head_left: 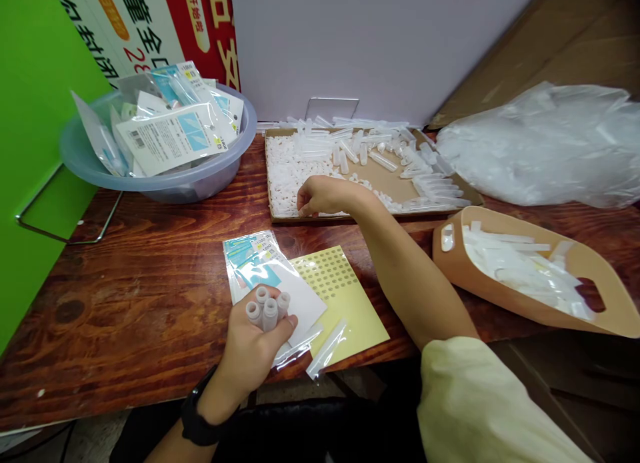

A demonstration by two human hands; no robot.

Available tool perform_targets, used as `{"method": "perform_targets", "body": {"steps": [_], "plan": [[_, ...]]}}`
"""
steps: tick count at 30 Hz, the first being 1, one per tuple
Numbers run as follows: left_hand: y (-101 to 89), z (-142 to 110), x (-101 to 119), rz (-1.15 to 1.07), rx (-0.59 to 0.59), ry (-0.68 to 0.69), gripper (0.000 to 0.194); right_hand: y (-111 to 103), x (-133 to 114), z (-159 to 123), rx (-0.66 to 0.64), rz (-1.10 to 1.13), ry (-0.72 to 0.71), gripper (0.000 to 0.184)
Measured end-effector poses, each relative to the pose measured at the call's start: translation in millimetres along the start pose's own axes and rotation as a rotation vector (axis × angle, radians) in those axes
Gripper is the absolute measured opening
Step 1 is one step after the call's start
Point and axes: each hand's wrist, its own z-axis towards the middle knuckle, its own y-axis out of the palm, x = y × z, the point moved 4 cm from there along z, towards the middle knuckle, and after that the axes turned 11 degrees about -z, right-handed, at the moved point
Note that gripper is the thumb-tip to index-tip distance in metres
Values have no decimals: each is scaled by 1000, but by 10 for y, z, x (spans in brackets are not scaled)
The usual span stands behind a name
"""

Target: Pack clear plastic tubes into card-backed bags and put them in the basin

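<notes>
My left hand is wrapped around several translucent plastic tubes, their open mouths facing up. It is above the printed plastic packets at the table's front. My right hand reaches into a shallow cardboard tray, its fingers bent down and pressed together among small white plastic pieces. Whatever those fingertips hold, if anything, is hidden. More clear tubes lie along the right and back of the tray. Beneath the packets is a yellow sticker sheet with rows of small round labels.
A blue plastic basin full of packaged items stands at the back left. On the right are a tan bin of white strips and a large clear plastic bag. A pale panel rises behind the tray.
</notes>
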Motion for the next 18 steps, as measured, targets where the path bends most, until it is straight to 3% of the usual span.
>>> {"method": "perform_targets", "body": {"steps": [7,14,18], "plan": [[9,-5,3,-1,-1,-6,21,10,-48,-12,8,-58,27,3],[12,-3,-17,-4,4,0,20,64,118,120,7,83,64,7],[10,-3,-11,-1,-1,-4,20,63,131,127,-3,23,50,6]]}}
